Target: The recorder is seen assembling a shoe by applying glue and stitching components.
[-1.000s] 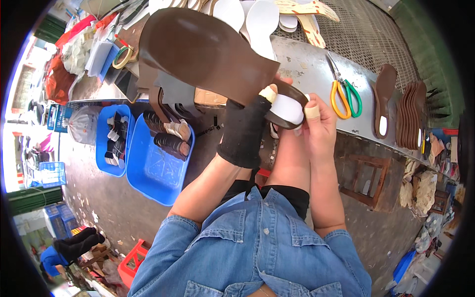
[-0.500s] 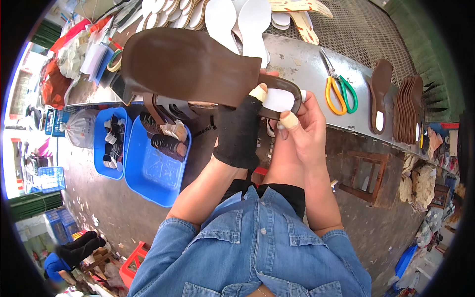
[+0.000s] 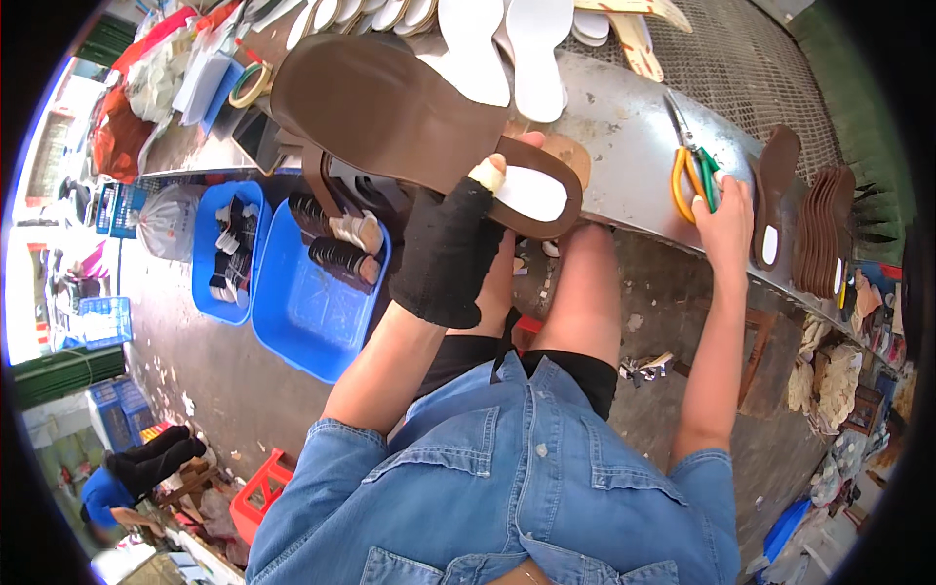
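My left hand, in a black fingerless glove with a pale wrap on the thumb, is closed on a brown shoe insole. The thumb lies on top and the fingers are underneath. A white oval patch lies on the insole's heel end, which points right. At the bench edge my right hand has its fingers closed on the green handle of a pair of scissors with one yellow and one green handle. The blades lie on the metal bench, pointing away from me.
White insole pieces are spread at the back of the metal bench. A row of brown insoles stands at the right. Below left are two blue bins with bundled straps, and a red stool. Another person is farther left.
My right hand has let go of the insole's heel end and moved right to the scissors. The left hand still holds the insole, its heel end now tilted nearer to me.
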{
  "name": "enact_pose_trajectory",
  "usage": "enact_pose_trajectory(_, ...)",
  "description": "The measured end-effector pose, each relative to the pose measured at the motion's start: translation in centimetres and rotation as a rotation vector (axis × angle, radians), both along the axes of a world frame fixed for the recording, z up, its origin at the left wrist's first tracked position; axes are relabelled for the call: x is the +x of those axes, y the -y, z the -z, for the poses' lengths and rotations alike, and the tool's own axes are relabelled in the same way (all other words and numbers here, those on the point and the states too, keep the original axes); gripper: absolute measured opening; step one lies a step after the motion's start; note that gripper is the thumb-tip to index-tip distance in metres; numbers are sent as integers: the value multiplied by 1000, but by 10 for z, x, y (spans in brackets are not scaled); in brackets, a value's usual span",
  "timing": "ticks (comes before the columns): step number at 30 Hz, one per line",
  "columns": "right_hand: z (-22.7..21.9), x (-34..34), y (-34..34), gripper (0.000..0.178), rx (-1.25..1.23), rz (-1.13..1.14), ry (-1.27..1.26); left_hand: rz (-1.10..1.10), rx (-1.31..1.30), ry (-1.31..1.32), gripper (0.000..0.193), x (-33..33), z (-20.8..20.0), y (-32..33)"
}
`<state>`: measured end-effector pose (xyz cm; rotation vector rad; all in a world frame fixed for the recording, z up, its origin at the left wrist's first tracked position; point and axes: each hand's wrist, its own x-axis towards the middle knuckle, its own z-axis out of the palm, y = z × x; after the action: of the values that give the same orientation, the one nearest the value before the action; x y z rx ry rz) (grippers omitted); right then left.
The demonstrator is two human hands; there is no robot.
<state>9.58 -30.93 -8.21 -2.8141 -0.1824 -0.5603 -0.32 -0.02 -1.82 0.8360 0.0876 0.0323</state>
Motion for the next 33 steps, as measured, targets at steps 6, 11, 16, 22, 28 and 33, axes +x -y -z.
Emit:
enact_pose_trajectory(6, 10, 32, 9, 37, 36, 88, -234, -20, 4, -70, 60, -26, 16, -14)
enact_pose_trajectory(11, -5, -57, -25, 31, 995, -301, -583, -56, 397, -31, 63, -50, 41, -37)
enact_pose_trajectory(16, -5, -150, -90, 24, 515, -438, -600, -114, 621, -55, 61, -62, 75, -43)
enact_pose_trajectory(22, 22, -165, -98, 33, 407, -464, -519, -191, 563, -111, 39, -71, 81, -34)
enact_pose_trajectory(28, 22, -166, -102, 34, 295, -460, -548, -208, 589, -178, 35, -81, 96, -34)
enact_pose_trajectory(33, 31, -170, -99, 43, 354, -508, -611, -193, 590, -232, 30, -84, 103, -35)
